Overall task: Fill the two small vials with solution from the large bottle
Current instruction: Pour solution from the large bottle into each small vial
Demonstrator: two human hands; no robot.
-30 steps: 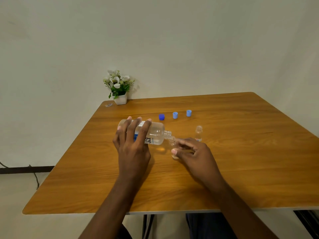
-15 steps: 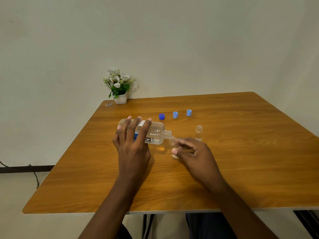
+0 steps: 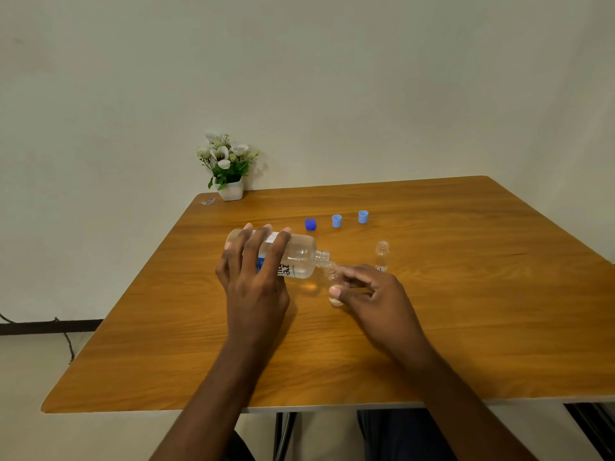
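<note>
My left hand [image 3: 254, 277] grips the large clear bottle [image 3: 299, 256], tipped on its side with its open neck pointing right. The neck meets the mouth of a small clear vial [image 3: 332, 277], which my right hand [image 3: 369, 294] holds between thumb and fingers just above the table. A second small vial [image 3: 382, 256] stands upright and uncapped to the right, beyond my right hand.
On the wooden table [image 3: 466, 311] a dark blue cap [image 3: 310, 224] and two light blue caps [image 3: 336, 221] [image 3: 363, 216] lie in a row behind the bottle. A white pot of flowers [image 3: 229, 181] stands at the far left corner.
</note>
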